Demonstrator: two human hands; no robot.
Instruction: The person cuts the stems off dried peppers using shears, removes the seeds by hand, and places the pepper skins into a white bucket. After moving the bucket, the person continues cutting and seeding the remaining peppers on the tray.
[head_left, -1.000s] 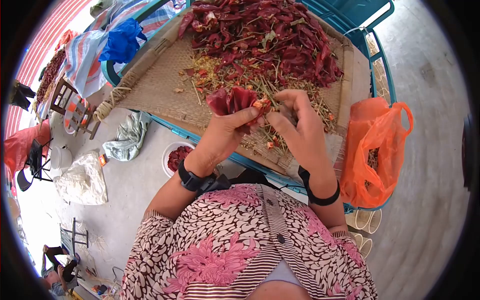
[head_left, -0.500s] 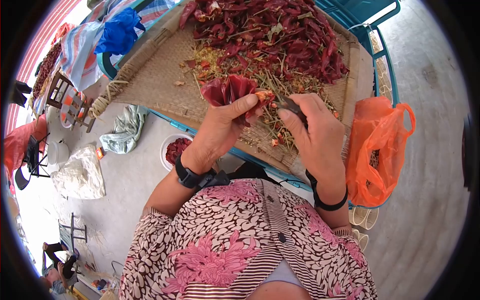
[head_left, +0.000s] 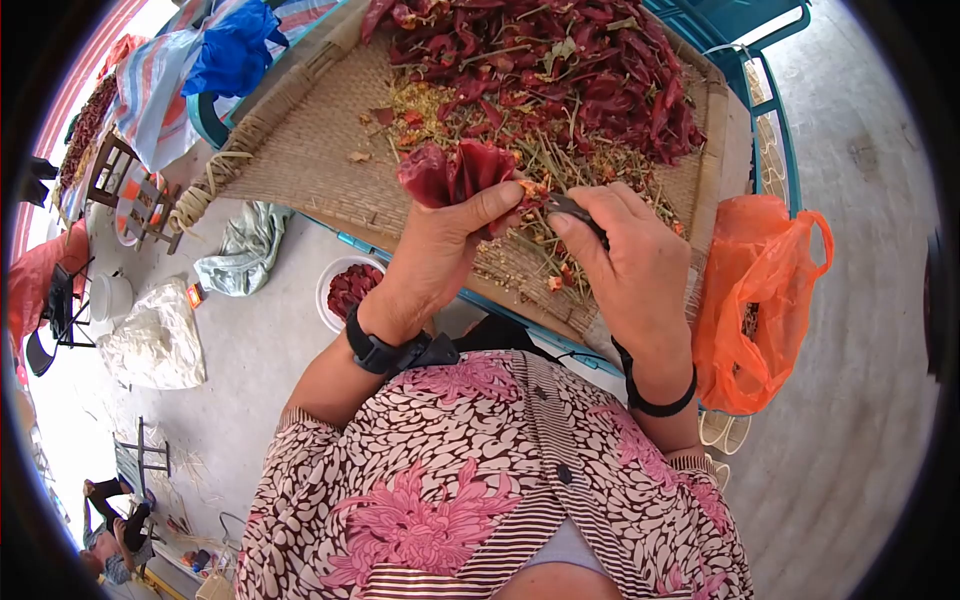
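My left hand (head_left: 447, 240) is closed around a bunch of dried red chili peppers (head_left: 452, 175), its thumb pressed over their stem ends. In my right hand (head_left: 638, 270), thumb and fingers grip a small dark metal tool (head_left: 575, 209); its exact kind is mostly hidden. The tool's tip points at the cut, orange-edged ends of the bunch. Both hands are above a woven tray (head_left: 300, 165). Farther back on it lies a heap of dried red chilies (head_left: 600, 75), with loose stems (head_left: 560, 165) and yellow seeds (head_left: 425, 105) scattered in front.
An orange plastic bag (head_left: 750, 310) hangs at the right by the teal metal frame (head_left: 770, 110). On the floor to the left stands a white bowl (head_left: 323, 300) of red chili pieces. Sacks, a wooden chair (head_left: 112, 172) and a seated person (head_left: 118, 530) are farther left.
The tool's tip has come closer to the stem ends, and the bunch sits slightly higher and to the left. The view has shifted a little; both hands keep their grip.
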